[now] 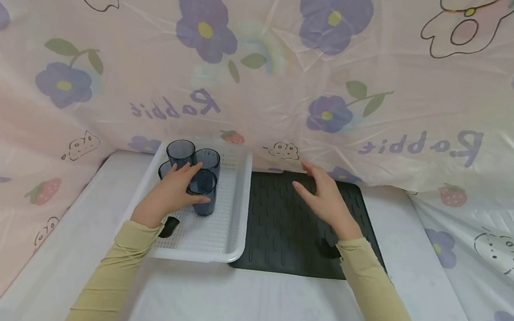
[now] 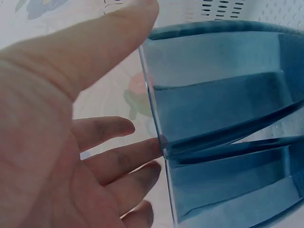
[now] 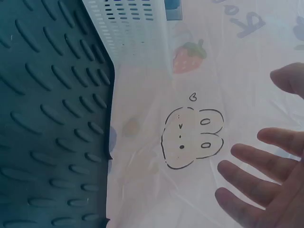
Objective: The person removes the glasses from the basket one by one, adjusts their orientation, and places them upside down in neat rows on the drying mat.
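Note:
Several dark blue clear glasses stand upright, grouped in the back left part of a white perforated plastic basket (image 1: pixel 221 255). My left hand (image 1: pixel 170 195) is over the front glass (image 1: pixel 204 207), its thumb and fingers spread around the rim. In the left wrist view the thumb tip is right at that glass's rim, and the loosely bent fingers are close along the rims of this glass and a neighbouring one (image 2: pixel 228 194). My right hand (image 1: pixel 326 201) hovers above a black ridged mat (image 1: pixel 276 238), fingers relaxed and apart, holding nothing.
The basket stands against the mat's left edge, overlapping it in the head view. Both lie on a white tabletop (image 1: pixel 239 308). A printed plastic curtain (image 1: pixel 265 92) with flowers and rabbits hangs close behind and along both sides. A dark wrist strap piece (image 1: pixel 169 227) sits under the left wrist.

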A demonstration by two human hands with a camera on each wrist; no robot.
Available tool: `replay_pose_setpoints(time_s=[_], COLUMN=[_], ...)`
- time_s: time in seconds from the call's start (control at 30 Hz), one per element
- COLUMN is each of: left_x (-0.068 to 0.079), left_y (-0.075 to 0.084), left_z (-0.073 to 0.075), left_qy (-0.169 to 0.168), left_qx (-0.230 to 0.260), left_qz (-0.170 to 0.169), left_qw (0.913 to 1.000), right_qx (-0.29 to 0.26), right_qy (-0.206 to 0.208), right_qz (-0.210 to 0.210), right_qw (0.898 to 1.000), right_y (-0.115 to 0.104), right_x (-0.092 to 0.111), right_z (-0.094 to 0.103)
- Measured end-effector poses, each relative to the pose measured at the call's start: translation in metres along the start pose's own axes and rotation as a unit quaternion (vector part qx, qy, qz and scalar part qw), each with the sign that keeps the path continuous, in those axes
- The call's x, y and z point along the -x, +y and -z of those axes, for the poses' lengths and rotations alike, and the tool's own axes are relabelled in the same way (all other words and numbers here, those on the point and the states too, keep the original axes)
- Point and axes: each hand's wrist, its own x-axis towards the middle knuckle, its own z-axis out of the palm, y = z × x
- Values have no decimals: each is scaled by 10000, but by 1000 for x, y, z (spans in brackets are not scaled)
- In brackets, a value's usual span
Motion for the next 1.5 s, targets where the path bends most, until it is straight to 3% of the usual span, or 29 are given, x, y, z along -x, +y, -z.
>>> replay_pose_setpoints(time_s=[0.43,0.83,1.07,1.33,1.5], left_x=[0,5,6,9,9], left_y=[-1,-1,-4,-6,-7], left_z=[-1,-5,-10,-11,-9], left_qy=[158,484,706,731,500], left_qx=[355,438,769,1254,1867], left_qz=[-201,-184,-249,-525,-663], left_qw=[9990,9977,9942,9880,9789], right_qx=[-976,-1878,-2065,-2216,-2306], right_qy=[111,-117,-212,-135,-137], right_qz=[-154,-937,-1013,-988,-969], right_qw=[9950,9777,9730,9700,9681], right_y=[4,5,-22,-16,-16], right_x=[11,21,30,34,36], right_z=[-10,-16,-2,-5,-5])
